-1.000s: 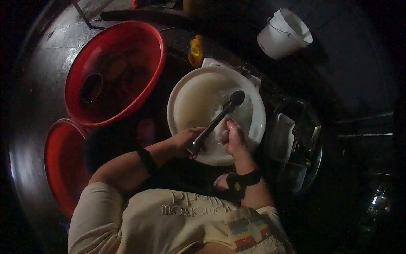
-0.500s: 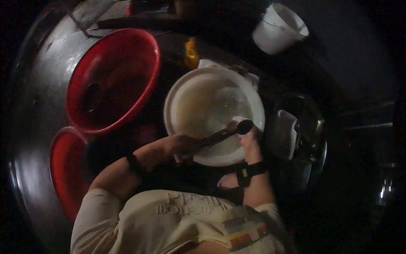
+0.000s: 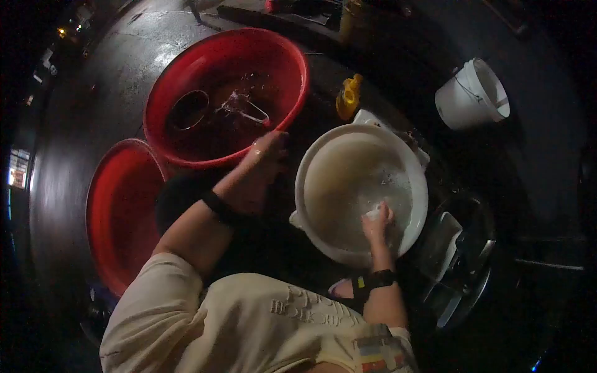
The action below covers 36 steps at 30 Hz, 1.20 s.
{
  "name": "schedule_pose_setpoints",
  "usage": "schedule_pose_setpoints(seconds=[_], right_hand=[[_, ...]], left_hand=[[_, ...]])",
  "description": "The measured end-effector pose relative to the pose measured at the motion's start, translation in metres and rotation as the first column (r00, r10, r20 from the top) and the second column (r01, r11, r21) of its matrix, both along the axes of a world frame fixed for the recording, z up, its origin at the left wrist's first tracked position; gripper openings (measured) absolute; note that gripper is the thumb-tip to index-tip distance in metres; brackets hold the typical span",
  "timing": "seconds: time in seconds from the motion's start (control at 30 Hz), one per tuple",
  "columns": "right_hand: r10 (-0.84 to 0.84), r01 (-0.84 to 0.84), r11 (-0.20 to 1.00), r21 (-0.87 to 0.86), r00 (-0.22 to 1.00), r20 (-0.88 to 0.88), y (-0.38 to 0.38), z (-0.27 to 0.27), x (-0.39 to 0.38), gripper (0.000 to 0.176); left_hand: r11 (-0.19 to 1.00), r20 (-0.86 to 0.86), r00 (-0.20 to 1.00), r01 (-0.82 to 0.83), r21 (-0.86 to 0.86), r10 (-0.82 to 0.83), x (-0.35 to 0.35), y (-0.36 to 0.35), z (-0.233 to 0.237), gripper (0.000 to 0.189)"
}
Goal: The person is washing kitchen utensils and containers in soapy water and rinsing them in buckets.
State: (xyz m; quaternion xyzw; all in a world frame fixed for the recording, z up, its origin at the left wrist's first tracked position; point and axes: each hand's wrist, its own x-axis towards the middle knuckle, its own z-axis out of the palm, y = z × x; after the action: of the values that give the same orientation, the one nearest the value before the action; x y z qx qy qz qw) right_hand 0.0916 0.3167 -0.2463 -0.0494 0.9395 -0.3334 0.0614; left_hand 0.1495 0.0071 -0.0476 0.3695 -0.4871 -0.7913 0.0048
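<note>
A metal utensil (image 3: 254,117) splashes in the red basin (image 3: 297,93).

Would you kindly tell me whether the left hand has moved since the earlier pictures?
Yes. Judged against the white basin, the left hand has gone left and forward, from that basin's near rim to beside the farther red basin.

shirt (image 3: 249,323) was cream, short-sleeved | lettering (image 3: 314,309) was raised | print (image 3: 375,359) was blue, yellow, red | both wristbands (image 3: 218,208) were dark

Both forearms (image 3: 196,233) reach forward, well apart, the left fingers (image 3: 277,148) dim, the right fingers (image 3: 385,214) curled.
</note>
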Motion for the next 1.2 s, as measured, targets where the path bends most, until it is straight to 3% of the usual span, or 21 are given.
schedule_pose_setpoints(seconds=[0.1, 0.17, 0.2, 0.23, 0.27, 0.3, 0.33, 0.4, 0.47, 0.53, 0.63, 0.67, 0.73, 0.83, 0.87, 0.9, 0.97, 1.0, 1.07, 1.17, 1.2], right_hand=[[0.270, -0.287, 0.951, 0.113, 0.952, 0.144, -0.015, 0.032, 0.017, 0.076], [0.450, -0.465, 0.843, 0.271, 0.885, 0.117, -0.006, 0.009, 0.022, 0.072], [0.520, -0.534, 0.786, 0.312, 0.844, 0.134, 0.005, -0.014, 0.023, 0.071], [0.583, -0.596, 0.723, 0.349, 0.798, 0.154, 0.010, -0.027, 0.023, 0.070], [0.351, -0.402, 0.912, 0.080, 0.868, 0.351, 0.000, -0.018, 0.019, 0.068], [0.145, -0.088, 0.988, -0.125, 0.802, 0.580, -0.019, 0.002, 0.011, 0.065], [0.007, 0.278, 0.934, -0.223, 0.613, 0.790, -0.029, 0.013, 0.007, 0.064], [-0.082, 0.114, 0.993, -0.027, 0.838, 0.540, -0.014, -0.058, 0.002, 0.051], [0.032, -0.106, 0.966, 0.235, 0.953, 0.301, -0.010, -0.067, 0.001, 0.038], [0.305, -0.357, 0.769, 0.530, 0.934, 0.187, -0.022, -0.006, 0.005, 0.025], [0.652, -0.589, 0.696, 0.411, 0.758, -0.018, -0.008, -0.030, -0.002, 0.014], [0.598, -0.563, 0.766, 0.309, 0.801, -0.025, -0.004, -0.036, -0.002, 0.012], [0.480, -0.477, 0.875, 0.090, 0.877, -0.013, -0.027, 0.027, 0.008, 0.011], [0.478, -0.511, 0.853, -0.106, 0.847, -0.232, -0.042, 0.065, 0.015, 0.014], [0.512, -0.540, 0.839, -0.063, 0.823, -0.245, -0.045, 0.079, 0.020, 0.015], [0.510, -0.554, 0.831, -0.058, 0.799, -0.320, -0.049, 0.080, 0.024, 0.014], [0.476, -0.549, 0.835, -0.034, 0.752, -0.455, -0.053, 0.080, 0.032, 0.013], [0.428, -0.547, 0.827, -0.130, 0.762, -0.485, -0.056, 0.084, 0.034, 0.011], [0.494, -0.602, 0.798, -0.016, 0.670, -0.554, -0.053, 0.094, 0.030, 0.011], [0.521, -0.595, 0.801, 0.063, 0.642, -0.563, -0.043, 0.090, 0.019, 0.011], [0.516, -0.583, 0.810, 0.068, 0.651, -0.556, -0.040, 0.085, 0.014, 0.011]], left_hand=[[0.866, -0.031, 0.926, 0.339, -0.368, -0.376, -0.002, 0.030, -0.028, 0.028], [0.793, 0.135, 0.828, 0.561, -0.239, -0.545, -0.004, 0.055, -0.041, 0.041], [0.623, 0.148, 0.699, 0.698, -0.352, -0.699, -0.004, 0.061, -0.066, 0.039], [0.560, 0.173, 0.648, 0.740, -0.373, -0.741, -0.002, 0.067, -0.077, 0.038], [0.494, 0.196, 0.595, 0.776, -0.392, -0.779, 0.000, 0.073, -0.088, 0.037], [0.568, 0.212, 0.644, 0.755, -0.328, -0.735, 0.004, 0.078, -0.086, 0.035], [0.637, 0.232, 0.689, 0.724, -0.264, -0.687, 0.005, 0.081, -0.086, 0.034], [0.424, 0.172, 0.546, 0.782, -0.457, -0.820, 0.001, 0.078, -0.134, 0.034], [0.411, 0.187, 0.537, 0.789, -0.457, -0.823, -0.001, 0.079, -0.136, 0.034], [0.604, 0.274, 0.660, 0.751, -0.266, -0.700, -0.002, 0.083, -0.088, 0.035], [0.579, 0.320, 0.620, 0.784, -0.224, -0.716, -0.003, 0.086, -0.099, 0.038], [0.595, 0.324, 0.640, 0.768, -0.237, -0.696, -0.003, 0.087, -0.101, 0.038], [0.623, 0.337, 0.676, 0.736, -0.264, -0.656, -0.003, 0.087, -0.090, 0.038], [0.707, 0.171, 0.686, 0.689, 0.161, -0.707, -0.002, 0.086, -0.099, 0.030], [0.591, -0.005, 0.598, 0.790, -0.164, -0.801, 0.000, 0.085, -0.096, 0.030], [0.442, -0.131, 0.438, 0.751, -0.490, -0.889, 0.003, 0.081, -0.083, 0.030], [0.370, -0.240, 0.281, 0.687, -0.626, -0.929, 0.007, 0.077, -0.078, 0.028], [0.435, -0.276, 0.341, 0.771, -0.466, -0.899, 0.008, 0.077, -0.080, 0.028], [0.533, -0.096, 0.537, 0.843, 0.070, -0.838, 0.002, 0.079, -0.052, 0.026], [0.550, 0.215, 0.534, 0.835, 0.019, -0.818, 0.000, 0.089, -0.017, 0.024], [0.535, 0.208, 0.525, 0.845, -0.006, -0.825, 0.001, 0.091, -0.020, 0.023]])
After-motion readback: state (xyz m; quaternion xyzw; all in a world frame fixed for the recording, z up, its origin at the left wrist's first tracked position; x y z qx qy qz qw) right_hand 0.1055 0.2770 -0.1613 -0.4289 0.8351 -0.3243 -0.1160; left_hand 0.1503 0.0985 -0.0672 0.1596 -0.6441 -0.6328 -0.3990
